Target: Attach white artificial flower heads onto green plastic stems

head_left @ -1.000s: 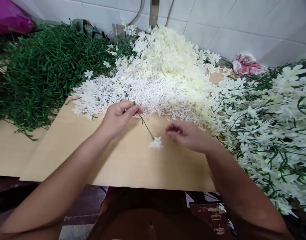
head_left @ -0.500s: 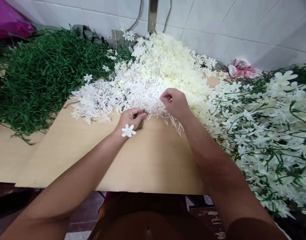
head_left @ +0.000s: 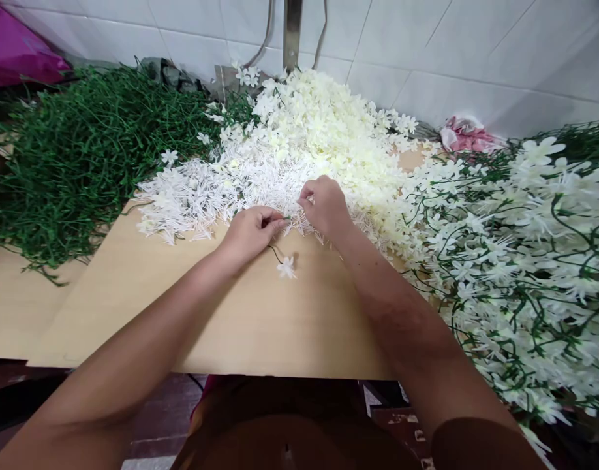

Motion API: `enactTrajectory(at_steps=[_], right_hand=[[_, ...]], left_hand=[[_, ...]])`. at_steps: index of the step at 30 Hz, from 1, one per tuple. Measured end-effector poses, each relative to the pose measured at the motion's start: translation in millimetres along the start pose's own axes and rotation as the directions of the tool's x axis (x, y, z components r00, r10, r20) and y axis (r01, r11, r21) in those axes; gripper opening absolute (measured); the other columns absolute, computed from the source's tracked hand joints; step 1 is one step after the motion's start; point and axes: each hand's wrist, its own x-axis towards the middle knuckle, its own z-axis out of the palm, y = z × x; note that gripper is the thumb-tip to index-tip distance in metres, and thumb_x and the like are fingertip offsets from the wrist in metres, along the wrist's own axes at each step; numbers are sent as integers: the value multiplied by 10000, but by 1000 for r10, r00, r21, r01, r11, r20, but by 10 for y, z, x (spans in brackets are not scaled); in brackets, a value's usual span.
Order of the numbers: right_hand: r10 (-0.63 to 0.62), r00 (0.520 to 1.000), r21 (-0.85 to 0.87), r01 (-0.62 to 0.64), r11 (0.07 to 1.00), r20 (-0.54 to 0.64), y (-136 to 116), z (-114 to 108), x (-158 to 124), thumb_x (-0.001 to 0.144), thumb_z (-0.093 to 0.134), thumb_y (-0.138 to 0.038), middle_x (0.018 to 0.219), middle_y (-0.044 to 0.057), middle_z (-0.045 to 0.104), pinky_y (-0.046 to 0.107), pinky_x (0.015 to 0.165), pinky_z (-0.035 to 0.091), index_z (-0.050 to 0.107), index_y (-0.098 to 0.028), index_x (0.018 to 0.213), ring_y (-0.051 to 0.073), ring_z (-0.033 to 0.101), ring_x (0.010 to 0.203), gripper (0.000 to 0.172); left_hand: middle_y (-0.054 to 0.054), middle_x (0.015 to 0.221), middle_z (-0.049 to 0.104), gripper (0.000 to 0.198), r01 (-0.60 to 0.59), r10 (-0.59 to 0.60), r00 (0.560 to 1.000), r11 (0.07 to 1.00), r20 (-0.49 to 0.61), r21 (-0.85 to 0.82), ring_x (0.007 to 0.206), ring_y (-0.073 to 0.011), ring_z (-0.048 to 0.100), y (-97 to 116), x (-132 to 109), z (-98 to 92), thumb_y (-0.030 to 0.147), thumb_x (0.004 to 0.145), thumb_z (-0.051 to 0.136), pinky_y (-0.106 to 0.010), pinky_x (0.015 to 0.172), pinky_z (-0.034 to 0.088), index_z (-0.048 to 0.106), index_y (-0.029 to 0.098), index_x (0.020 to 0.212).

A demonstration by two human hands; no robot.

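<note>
My left hand [head_left: 255, 230] pinches a green artificial flower stem [head_left: 288, 218] between thumb and forefinger. A branch of that stem trails out below the hand, and a white six-petalled flower [head_left: 286, 267] hangs at its end over the board. Just right of the stem tip, my right hand [head_left: 325, 207] is closed in a pinch above the white stick-like stamens [head_left: 196, 196]; whatever its fingertips hold is too small to make out. The two hands are close together but apart. Behind them rises a heap of loose cream-white petal pieces [head_left: 323, 124].
A pile of green stems [head_left: 84, 156] covers the left side. Assembled white flowers on stems [head_left: 505, 261] are heaped on the right. The wooden board [head_left: 280, 326] lies in front of me. A tiled wall [head_left: 427, 46], a metal post [head_left: 292, 36] and a pink-white cloth [head_left: 468, 135] stand behind.
My right hand has come left and slightly down toward the left fingertips. The white flower has swung from over my left wrist to the right, below the hand.
</note>
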Motion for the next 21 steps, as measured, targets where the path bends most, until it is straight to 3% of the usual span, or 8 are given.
enactTrajectory(at_steps=[3, 5, 9, 13, 17, 21], right_hand=[[-48, 996, 33, 50, 998, -81, 58, 0, 17, 803, 589, -111, 952, 93, 564, 377, 888, 407, 651, -164, 890, 234, 502, 942, 119], [-69, 996, 36, 71, 997, -64, 66, 30, 22, 801, 594, -117, 967, 100, 565, 390, 884, 411, 654, -166, 945, 246, 493, 960, 163], [-107, 994, -2, 107, 994, -27, 38, 100, 46, 788, 591, -113, 958, 107, 573, 420, 872, 413, 627, -181, 779, 266, 473, 983, 78], [-26, 988, 163, 52, 985, -155, 82, 13, 30, 805, 556, -118, 863, 62, 584, 395, 848, 439, 536, -198, 720, 209, 515, 889, 118], [102, 982, 425, -25, 905, -158, 179, -192, -81, 816, 539, -159, 706, -7, 552, 318, 700, 453, 493, -207, 733, 131, 511, 675, 106], [147, 982, 526, -62, 848, -120, 276, -298, -217, 788, 533, -134, 693, -22, 564, 294, 659, 445, 559, -188, 788, 109, 513, 639, 60]], left_hand=[[-41, 762, 677, 175, -41, 45, 998, 996, -45, 80, 705, -168, 551, 35, 70, -66, 315, 773, 599, -289, 665, 381, 709, 182, 747], [-28, 691, 654, 156, -12, 15, 1000, 995, -26, 104, 649, -159, 528, 53, 105, -102, 305, 758, 615, -282, 643, 367, 704, 183, 718], [-21, 671, 643, 121, 20, -27, 999, 983, 36, 183, 609, -156, 512, 96, 96, -147, 270, 746, 635, -280, 637, 375, 725, 190, 757], [-56, 847, 654, 197, -26, 49, 994, 973, -98, 229, 694, -157, 528, 184, 83, -161, 259, 786, 616, -292, 715, 410, 740, 174, 914], [-64, 913, 648, 236, -84, 99, 992, 980, -74, 181, 762, -161, 542, 325, 206, -53, 234, 828, 584, -300, 770, 420, 733, 171, 1000], [-76, 954, 633, 247, -135, 141, 990, 952, -1, 274, 884, -210, 563, 456, 373, 172, 257, 809, 644, -339, 818, 409, 729, 192, 1031]])
